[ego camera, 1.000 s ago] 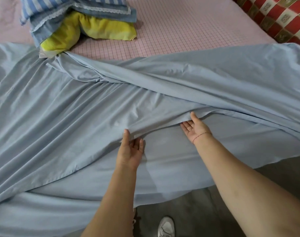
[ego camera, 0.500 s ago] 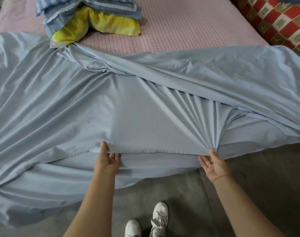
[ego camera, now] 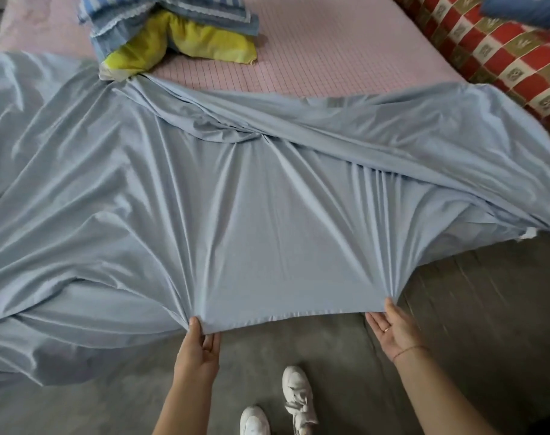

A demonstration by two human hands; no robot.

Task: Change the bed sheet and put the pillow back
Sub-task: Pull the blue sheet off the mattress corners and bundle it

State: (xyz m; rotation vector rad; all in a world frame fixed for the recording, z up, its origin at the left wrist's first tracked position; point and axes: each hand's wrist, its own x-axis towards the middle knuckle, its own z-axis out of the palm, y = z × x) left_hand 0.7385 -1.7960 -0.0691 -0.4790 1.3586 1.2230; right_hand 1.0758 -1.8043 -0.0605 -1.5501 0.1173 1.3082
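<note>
Both hands grip the near hem [ego camera: 286, 317] of the blue sheet [ego camera: 267, 221]. The left hand [ego camera: 198, 346] pinches it at lower centre-left with the thumb on top. The right hand [ego camera: 393, 331] is turned palm up and catches it under the thumb at lower centre-right.

A second ago the hands were higher in the frame, reaching under a folded-over edge on top of the bed. Now that edge is drawn down and out past the side of the bed, and it hangs stretched between the hands over the floor [ego camera: 471, 309] — just above the white shoes [ego camera: 298, 394]. Pleats fan from each grip, and the span between them is fairly smooth.

I judge the doubled layer to be unfolding, so the spreading step is well under way. The sheet is still bunched in a twisted ridge across the middle of the frame, though, and the pink checked mattress cover [ego camera: 346, 51] lies bare beyond it.

The striped pillow [ego camera: 173, 14] sits at upper left on that cover with a yellow cloth [ego camera: 186, 45] — it is not yet put back in place. A red patterned quilt [ego camera: 502, 51] lies at upper right.
</note>
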